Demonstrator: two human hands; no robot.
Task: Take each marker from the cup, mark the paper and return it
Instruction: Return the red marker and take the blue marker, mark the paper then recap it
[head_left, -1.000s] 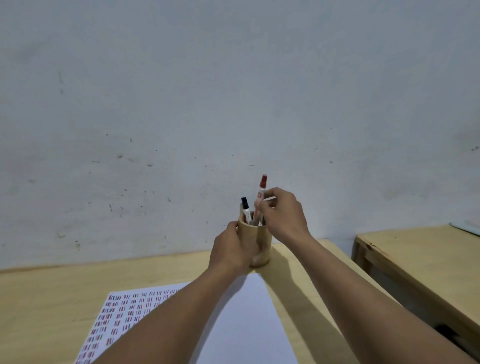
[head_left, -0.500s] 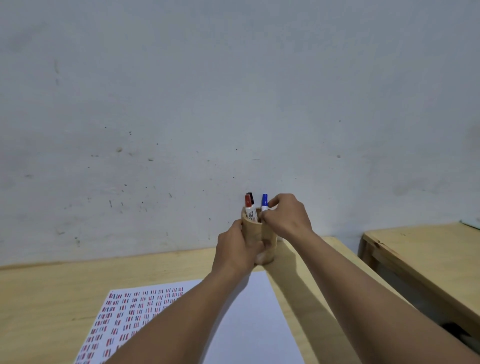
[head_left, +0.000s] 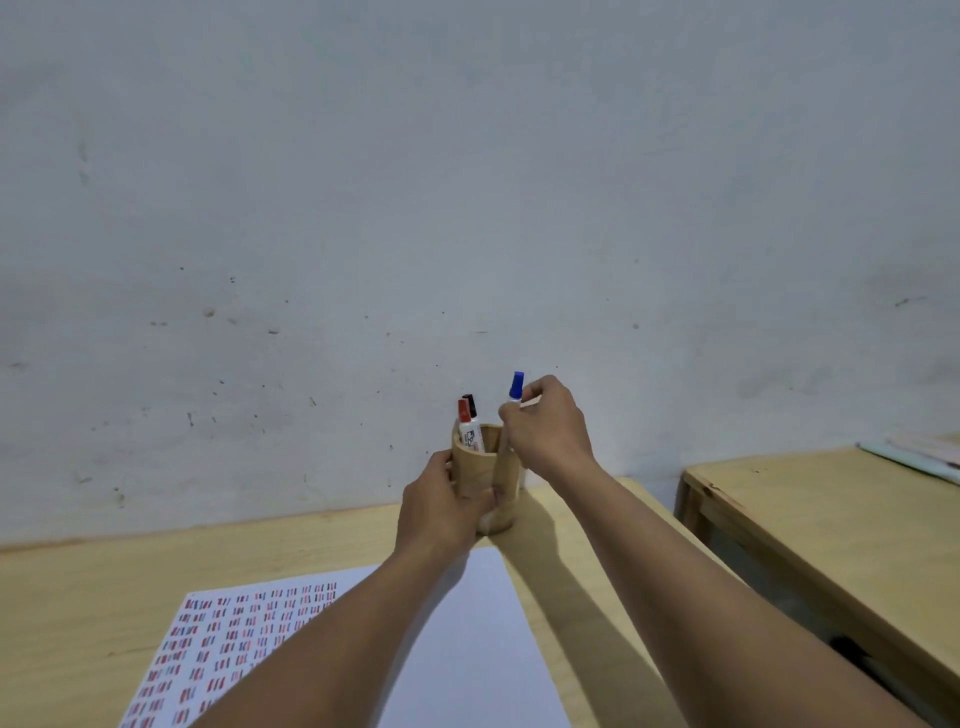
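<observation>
Your left hand (head_left: 441, 504) is wrapped around the wooden cup (head_left: 485, 478), which stands on the wooden table (head_left: 78, 597) near the wall, just beyond the far edge of the paper (head_left: 467, 649). Inside the cup a red-capped marker (head_left: 469, 428) and a black-capped marker (head_left: 470, 402) stand upright, side by side at its left rim. Your right hand (head_left: 550, 431) pinches the blue-capped marker (head_left: 516, 385) above the cup's right rim, cap up; its lower end is hidden. Rows of short red and dark strokes fill the paper's left part.
</observation>
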